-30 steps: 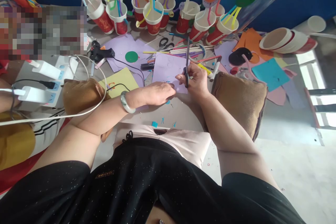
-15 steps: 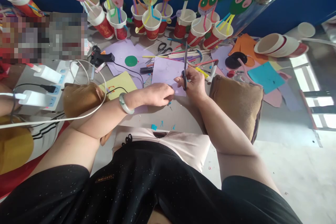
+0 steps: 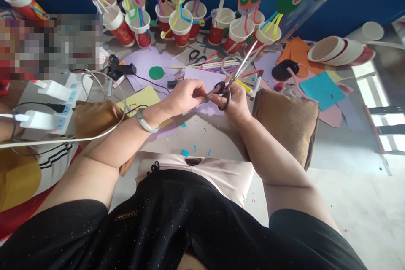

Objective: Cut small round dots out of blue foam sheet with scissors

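Note:
Black-handled scissors [image 3: 236,75] are in my right hand [image 3: 236,103], their metal blades pointing up and away to the right. My left hand [image 3: 189,96] is closed in a pinch, its fingertips meeting those of my right hand. A small bit of blue shows near the fingertips, but what the left fingers hold is too small to tell. Behind both hands lies a purple paper sheet [image 3: 202,76]. Small blue scraps [image 3: 185,152] lie on the grey table [image 3: 164,147] near its front edge.
Red-and-white cups [image 3: 181,29] with paper faces line the back. A glue gun [image 3: 118,68], a green disc [image 3: 156,72] and yellow paper [image 3: 144,98] lie left. Right are a brown cushion [image 3: 286,128], blue paper [image 3: 322,91] and stacked cups [image 3: 340,52]. A power strip [image 3: 68,101] stands far left.
My left hand has lifted off the table and come up to my right fingertips. The scissors have tilted to the right, with their blades now slightly apart. A small blue piece now shows on the table.

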Motion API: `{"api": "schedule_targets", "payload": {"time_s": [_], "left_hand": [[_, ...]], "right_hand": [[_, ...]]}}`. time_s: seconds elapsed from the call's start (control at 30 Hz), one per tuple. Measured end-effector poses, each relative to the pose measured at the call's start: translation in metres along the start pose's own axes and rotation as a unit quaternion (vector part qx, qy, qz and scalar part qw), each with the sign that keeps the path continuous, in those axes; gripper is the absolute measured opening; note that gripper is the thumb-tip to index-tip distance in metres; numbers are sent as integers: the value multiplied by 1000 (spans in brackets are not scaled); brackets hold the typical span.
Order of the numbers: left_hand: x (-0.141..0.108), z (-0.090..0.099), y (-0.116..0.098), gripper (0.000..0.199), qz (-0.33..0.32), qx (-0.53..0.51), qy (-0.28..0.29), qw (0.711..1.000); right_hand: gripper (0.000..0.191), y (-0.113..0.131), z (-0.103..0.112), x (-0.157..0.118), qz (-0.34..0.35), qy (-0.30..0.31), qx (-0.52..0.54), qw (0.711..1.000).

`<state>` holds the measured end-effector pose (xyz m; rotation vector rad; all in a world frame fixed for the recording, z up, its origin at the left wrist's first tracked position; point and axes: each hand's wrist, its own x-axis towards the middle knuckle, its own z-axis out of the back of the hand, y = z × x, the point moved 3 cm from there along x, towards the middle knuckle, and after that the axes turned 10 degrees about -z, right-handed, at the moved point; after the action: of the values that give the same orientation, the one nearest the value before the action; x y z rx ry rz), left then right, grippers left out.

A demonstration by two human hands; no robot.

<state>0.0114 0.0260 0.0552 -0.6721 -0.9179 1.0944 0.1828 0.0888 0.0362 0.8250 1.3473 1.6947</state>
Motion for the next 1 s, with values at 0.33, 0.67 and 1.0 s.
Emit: {"api": "schedule_targets", "payload": {"time_s": [0.33,0.67,1.0], "left_hand": [[-1,0,-2,18,26,-70,-47,996],[0,1,-1,6,54,-130,-66,988],[0,1,-3,12,41,-78,-17,996]], "right_hand": [[46,-2,0,-1,12,-1,37,999],[51,0,0,-3,-10,-5,61,998],[46,8,1,-5,4,-30,57,998]]}}
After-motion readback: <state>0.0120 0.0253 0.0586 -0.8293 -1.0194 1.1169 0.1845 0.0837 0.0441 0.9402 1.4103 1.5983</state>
